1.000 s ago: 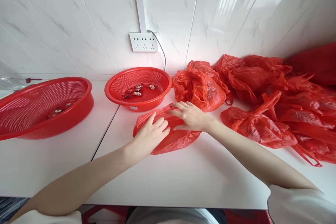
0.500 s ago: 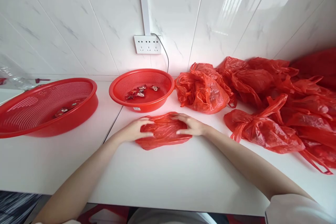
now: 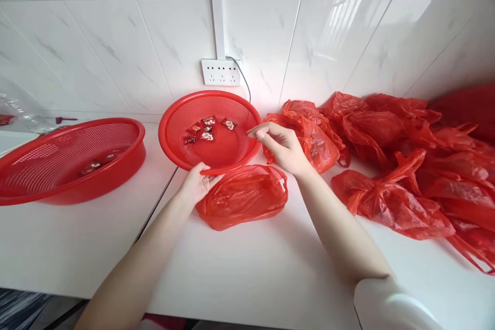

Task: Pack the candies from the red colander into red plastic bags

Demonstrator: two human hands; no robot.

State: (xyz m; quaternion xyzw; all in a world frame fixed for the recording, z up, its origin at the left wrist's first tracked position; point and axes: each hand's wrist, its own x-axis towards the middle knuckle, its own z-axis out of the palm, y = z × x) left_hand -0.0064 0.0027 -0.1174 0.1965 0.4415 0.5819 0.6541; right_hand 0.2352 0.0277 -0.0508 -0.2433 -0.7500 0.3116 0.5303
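A round red plastic mesh basket [image 3: 220, 153] stands tilted towards me, with several small wrapped sweets [image 3: 207, 136] inside. My left hand [image 3: 196, 185] grips its near rim, thumb on top and fingers underneath. At the right rim is my right hand [image 3: 284, 147], fingers stretched forward over the edge, thumb close to them; nothing shows in it. A red plastic bag [image 3: 242, 198] lies on the white table just below the basket, its mouth spread open. Its left edge is beside my left fingers.
Another red mesh basket [image 3: 93, 180] with a few wrapped sweets sits at the left. Filled red plastic bags [image 3: 398, 201] are heaped on the right, one bundle [image 3: 323, 149] behind my right hand. A socket strip [image 3: 221, 72] with a cable is on the tiled wall.
Both hands have left the red bag, whose mouth is now wider. My left hand has taken the basket's near rim and the basket has tipped towards me. My right hand has risen to its right rim.
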